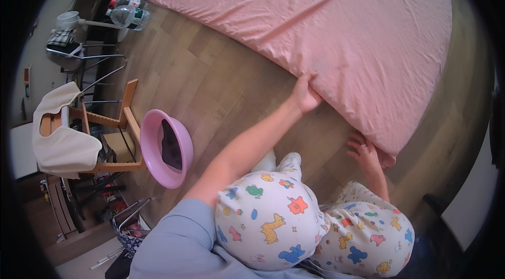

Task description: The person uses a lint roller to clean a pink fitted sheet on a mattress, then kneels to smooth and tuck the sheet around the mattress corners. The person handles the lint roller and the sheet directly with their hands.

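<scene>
A mattress in a wrinkled pink fitted sheet (335, 34) lies on the floor in front of me. My left hand (308, 95) is closed on the sheet at the mattress's near edge, its thumb on top. Farther right, my right hand (365, 152) touches the underside of the near corner (388, 158). Its fingers are spread and a ring shows on one of them; whether it pinches any fabric is hidden. My bent knees, in white trousers (272, 220) printed with cartoon animals, are below both hands.
On the wood-look floor (221, 66) to the left stands a pink plastic basin (185, 149) with a dark cloth (171, 145) inside. Beyond it are a wooden high chair (132, 121) with a cream cover (67, 149), a metal-legged chair (104, 57) and large clear plastic bottles (124, 16).
</scene>
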{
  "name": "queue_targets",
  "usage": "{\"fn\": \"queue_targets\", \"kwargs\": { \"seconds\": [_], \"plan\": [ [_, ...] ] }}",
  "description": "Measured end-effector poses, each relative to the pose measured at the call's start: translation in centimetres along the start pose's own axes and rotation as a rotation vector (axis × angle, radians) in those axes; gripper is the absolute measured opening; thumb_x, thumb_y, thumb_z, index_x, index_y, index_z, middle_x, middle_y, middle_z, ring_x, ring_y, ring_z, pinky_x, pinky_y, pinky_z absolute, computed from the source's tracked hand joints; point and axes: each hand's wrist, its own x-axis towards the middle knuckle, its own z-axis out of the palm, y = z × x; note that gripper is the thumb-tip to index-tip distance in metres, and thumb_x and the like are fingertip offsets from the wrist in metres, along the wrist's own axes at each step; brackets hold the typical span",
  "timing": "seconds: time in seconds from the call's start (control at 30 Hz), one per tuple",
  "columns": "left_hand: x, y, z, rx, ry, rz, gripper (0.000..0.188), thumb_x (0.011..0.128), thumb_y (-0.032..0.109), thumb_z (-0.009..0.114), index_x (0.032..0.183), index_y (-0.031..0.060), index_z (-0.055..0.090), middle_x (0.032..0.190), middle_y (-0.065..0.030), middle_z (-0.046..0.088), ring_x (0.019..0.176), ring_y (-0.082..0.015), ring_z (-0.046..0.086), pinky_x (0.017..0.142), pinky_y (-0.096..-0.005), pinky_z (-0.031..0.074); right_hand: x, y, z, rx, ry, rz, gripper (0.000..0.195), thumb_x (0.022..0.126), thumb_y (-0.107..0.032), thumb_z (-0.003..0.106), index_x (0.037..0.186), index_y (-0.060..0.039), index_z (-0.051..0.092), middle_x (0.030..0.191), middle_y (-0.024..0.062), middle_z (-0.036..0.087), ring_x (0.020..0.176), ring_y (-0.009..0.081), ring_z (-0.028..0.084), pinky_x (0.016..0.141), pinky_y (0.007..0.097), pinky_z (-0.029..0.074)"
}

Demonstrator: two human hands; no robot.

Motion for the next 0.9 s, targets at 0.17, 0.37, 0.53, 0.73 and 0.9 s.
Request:
{"fn": "queue_targets", "kwargs": {
  "seconds": [0.17,0.37,0.53,0.73,0.9],
  "plan": [
    [-0.8,0.1,-0.3,-0.022,-0.051,0.023,0.045,0.083,0.022,0.051,0.123,0.0042,0.043,0.126,-0.0114,0.051,0.116,-0.0270,0.048,0.101,-0.0455,0.036,1.9,-0.9,0.8,0.937,0.215,-0.224,0.066,0.078,-0.039,0.067,0.131,-0.0122,0.038,0.134,0.0059,0.042,0.123,0.0249,0.039,0.101,0.0436,0.033],
    [-1.5,0.9,-0.1,-0.070,-0.095,0.077,0.051,0.084,0.034,0.053,0.126,0.0061,0.044,0.128,-0.0102,0.049,0.118,-0.0263,0.046,0.102,-0.0454,0.034,0.9,-1.7,1.3,1.019,0.063,-0.305,0.053,0.086,-0.024,0.059,0.132,-0.0089,0.037,0.137,0.0082,0.040,0.127,0.0256,0.035,0.104,0.0457,0.029],
    [0.0,2.7,-0.4,-0.048,-0.038,0.248,0.049,0.085,0.038,0.050,0.123,0.0083,0.048,0.129,-0.0097,0.048,0.120,-0.0266,0.044,0.103,-0.0453,0.032,1.1,-0.8,-0.1,1.002,-0.022,-0.313,0.053,0.086,-0.023,0.058,0.133,-0.0106,0.036,0.137,0.0074,0.039,0.128,0.0259,0.034,0.104,0.0475,0.028],
    [1.4,2.5,-1.8,0.102,0.015,0.333,0.053,0.089,0.041,0.044,0.129,0.0070,0.042,0.130,-0.0116,0.047,0.121,-0.0272,0.042,0.104,-0.0457,0.031,1.3,0.0,-3.1,0.923,0.079,-0.291,0.058,0.083,-0.034,0.059,0.134,-0.0190,0.036,0.136,0.0040,0.041,0.125,0.0259,0.037,0.103,0.0492,0.030],
    [1.7,2.8,-1.8,0.168,0.184,0.348,0.052,0.093,0.047,0.034,0.126,0.0085,0.046,0.127,-0.0095,0.050,0.120,-0.0269,0.043,0.103,-0.0457,0.032,0.7,-2.6,-4.0,0.978,0.074,-0.296,0.053,0.090,-0.047,0.041,0.133,-0.0184,0.039,0.136,0.0038,0.042,0.125,0.0242,0.040,0.101,0.0465,0.034]
  ]
}}
